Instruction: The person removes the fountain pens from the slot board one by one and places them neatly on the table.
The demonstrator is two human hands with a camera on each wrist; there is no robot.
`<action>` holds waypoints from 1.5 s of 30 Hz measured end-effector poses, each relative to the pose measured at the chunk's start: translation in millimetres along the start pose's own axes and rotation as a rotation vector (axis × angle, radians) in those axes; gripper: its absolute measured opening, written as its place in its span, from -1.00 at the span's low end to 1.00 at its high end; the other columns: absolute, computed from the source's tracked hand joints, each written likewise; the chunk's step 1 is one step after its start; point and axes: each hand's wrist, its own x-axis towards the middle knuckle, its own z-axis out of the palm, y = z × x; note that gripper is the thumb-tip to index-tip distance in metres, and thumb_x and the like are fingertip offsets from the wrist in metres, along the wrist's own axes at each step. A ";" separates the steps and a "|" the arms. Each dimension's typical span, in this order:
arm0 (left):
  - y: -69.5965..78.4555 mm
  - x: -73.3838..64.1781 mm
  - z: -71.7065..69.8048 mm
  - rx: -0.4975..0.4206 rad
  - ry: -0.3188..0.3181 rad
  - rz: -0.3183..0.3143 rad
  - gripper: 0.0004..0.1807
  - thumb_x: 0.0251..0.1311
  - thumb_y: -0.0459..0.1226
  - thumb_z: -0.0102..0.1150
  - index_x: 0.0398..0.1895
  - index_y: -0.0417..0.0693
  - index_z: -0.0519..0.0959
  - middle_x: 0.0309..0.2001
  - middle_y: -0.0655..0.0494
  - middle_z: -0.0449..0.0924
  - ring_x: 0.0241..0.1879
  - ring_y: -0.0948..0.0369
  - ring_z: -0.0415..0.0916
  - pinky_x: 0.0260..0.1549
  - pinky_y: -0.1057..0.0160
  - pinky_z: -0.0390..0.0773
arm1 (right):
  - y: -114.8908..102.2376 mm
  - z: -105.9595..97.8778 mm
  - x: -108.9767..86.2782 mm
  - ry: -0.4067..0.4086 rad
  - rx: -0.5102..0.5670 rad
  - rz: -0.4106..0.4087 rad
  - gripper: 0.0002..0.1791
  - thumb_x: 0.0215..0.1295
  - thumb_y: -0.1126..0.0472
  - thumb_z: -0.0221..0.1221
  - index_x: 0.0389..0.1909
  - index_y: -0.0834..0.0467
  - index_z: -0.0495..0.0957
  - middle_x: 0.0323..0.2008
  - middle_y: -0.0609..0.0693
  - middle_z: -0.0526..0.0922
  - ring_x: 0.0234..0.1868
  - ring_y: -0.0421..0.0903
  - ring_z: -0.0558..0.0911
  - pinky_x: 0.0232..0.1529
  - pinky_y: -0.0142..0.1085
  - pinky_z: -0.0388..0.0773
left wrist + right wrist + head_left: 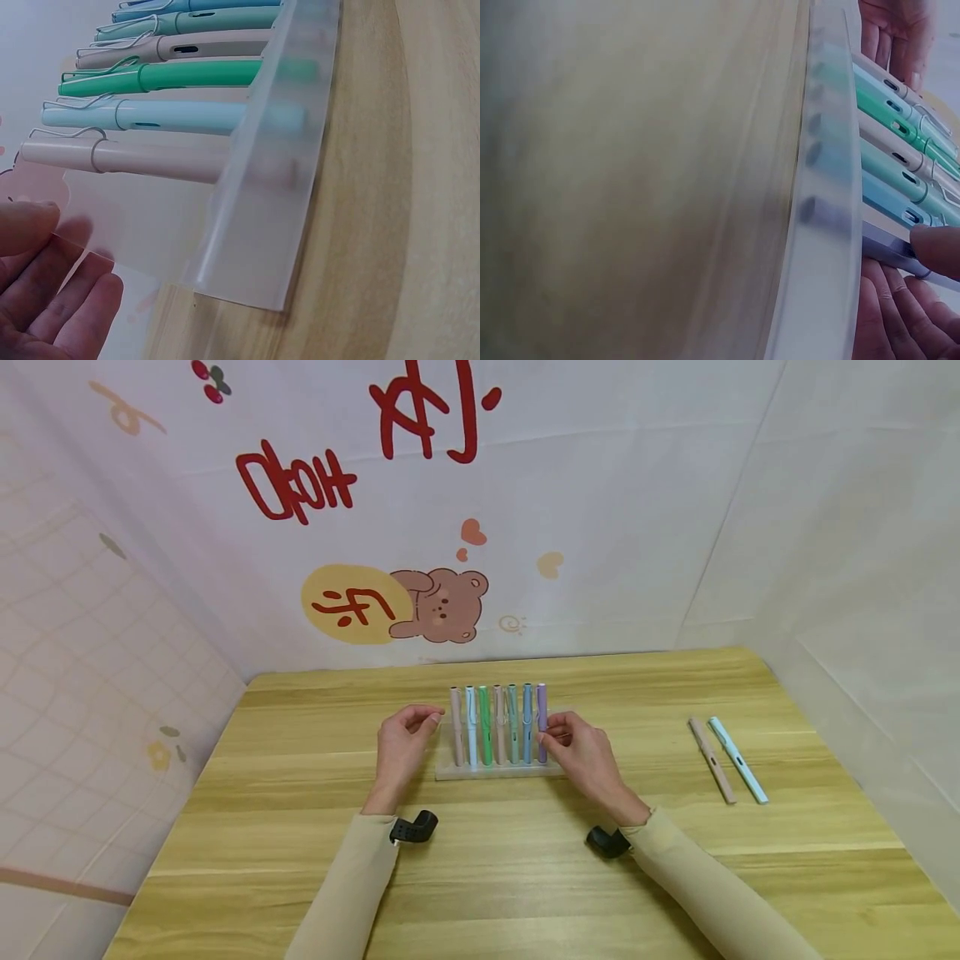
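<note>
A frosted, see-through pen stand (495,772) holds a row of several capped pens, upright side by side. My left hand (402,745) pinches the stand's left edge, thumb in front and fingertips behind the clear panel (150,232). Nearest to it is a pale pink pen (150,160), followed by a light blue pen (180,116) and a green pen (195,75). At the row's right end my right hand (588,753) grips a purple pen (542,702). Its thumb (939,251) lies across that pen, whose lower end is behind the frosted front lip (821,285).
To the right on the wooden table (480,877) lie a loose pinkish-brown pen (712,762) and a loose light blue pen (738,760), side by side. A white printed cloth (615,485) hangs behind the table.
</note>
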 end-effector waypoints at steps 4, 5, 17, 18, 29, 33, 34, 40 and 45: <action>-0.4 0.4 1.3 -0.009 0.006 -0.012 -0.83 0.43 -0.32 0.25 -0.08 -0.23 0.74 -0.05 -0.08 0.76 -0.02 0.06 0.70 0.03 0.17 0.64 | 0.2 -0.1 -0.6 -0.002 0.003 0.001 -0.71 0.39 0.17 0.35 -0.01 0.27 0.60 -0.20 0.07 0.76 -0.20 -0.05 0.73 -0.13 -0.08 0.69; -0.7 0.6 1.7 -0.007 0.007 -0.015 -0.84 0.42 -0.32 0.26 -0.08 -0.23 0.74 -0.05 -0.08 0.76 -0.02 0.06 0.70 0.03 0.17 0.64 | 0.2 -0.1 -0.8 -0.002 0.004 0.003 -0.71 0.39 0.17 0.35 -0.01 0.27 0.61 -0.21 0.07 0.76 -0.21 -0.05 0.73 -0.13 -0.09 0.69; -2.2 1.3 2.0 0.004 0.003 -0.016 -0.83 0.43 -0.30 0.25 -0.07 -0.21 0.74 -0.04 -0.08 0.76 -0.01 0.06 0.69 0.05 0.12 0.64 | 0.6 -0.4 -1.1 0.058 0.033 -0.042 -0.75 0.41 0.22 0.34 -0.02 0.29 0.62 -0.20 0.09 0.77 -0.22 -0.02 0.75 -0.14 -0.08 0.70; -1.9 1.3 1.8 0.003 0.004 -0.014 -0.83 0.43 -0.30 0.25 -0.07 -0.21 0.74 -0.04 -0.08 0.76 -0.01 0.05 0.69 0.05 0.13 0.64 | -0.2 -0.7 -0.9 0.067 0.034 -0.050 -0.74 0.41 0.22 0.34 -0.02 0.30 0.62 -0.20 0.10 0.77 -0.22 -0.02 0.75 -0.16 -0.09 0.70; -1.2 1.6 0.2 0.002 0.002 -0.003 -0.82 0.43 -0.31 0.25 -0.06 -0.23 0.74 -0.03 -0.09 0.76 -0.01 0.06 0.70 0.01 0.19 0.64 | -12.4 -12.2 -0.6 0.122 0.083 -0.107 -0.76 0.40 0.25 0.35 -0.03 0.29 0.61 -0.22 0.10 0.78 -0.26 -0.01 0.76 -0.24 -0.26 0.71; -2.0 1.6 0.2 0.000 0.001 -0.005 -0.82 0.43 -0.32 0.26 -0.06 -0.22 0.75 -0.02 -0.09 0.76 -0.01 0.06 0.70 0.00 0.22 0.63 | -15.8 -17.6 -0.7 0.138 0.091 -0.126 -0.75 0.40 0.25 0.35 -0.03 0.30 0.61 -0.22 0.11 0.78 -0.26 -0.01 0.76 -0.26 -0.39 0.66; -2.0 1.5 0.1 -0.001 0.001 -0.004 -0.82 0.43 -0.32 0.26 -0.06 -0.22 0.75 -0.02 -0.09 0.76 -0.01 0.05 0.70 -0.01 0.22 0.63 | -16.3 -19.0 -0.7 0.142 0.094 -0.129 -0.75 0.40 0.25 0.35 -0.02 0.30 0.62 -0.22 0.11 0.78 -0.26 -0.01 0.76 -0.27 -0.42 0.64; -1.5 1.0 0.1 -0.005 0.005 -0.017 -0.82 0.43 -0.31 0.25 -0.06 -0.22 0.75 -0.03 -0.08 0.77 -0.01 0.07 0.70 -0.01 0.24 0.64 | -18.3 -27.9 -1.9 0.161 0.110 -0.128 -0.73 0.40 0.22 0.34 -0.01 0.30 0.62 -0.20 0.12 0.78 -0.24 0.00 0.75 -0.24 -0.51 0.59; -2.9 1.9 0.6 0.003 0.009 -0.013 -0.82 0.43 -0.32 0.26 -0.07 -0.22 0.75 -0.04 -0.08 0.77 -0.02 0.06 0.70 -0.06 0.32 0.62 | -18.2 -36.4 -3.4 0.184 0.115 -0.128 -0.71 0.38 0.21 0.36 -0.01 0.30 0.64 -0.22 0.11 0.78 -0.25 -0.01 0.74 -0.25 -0.54 0.58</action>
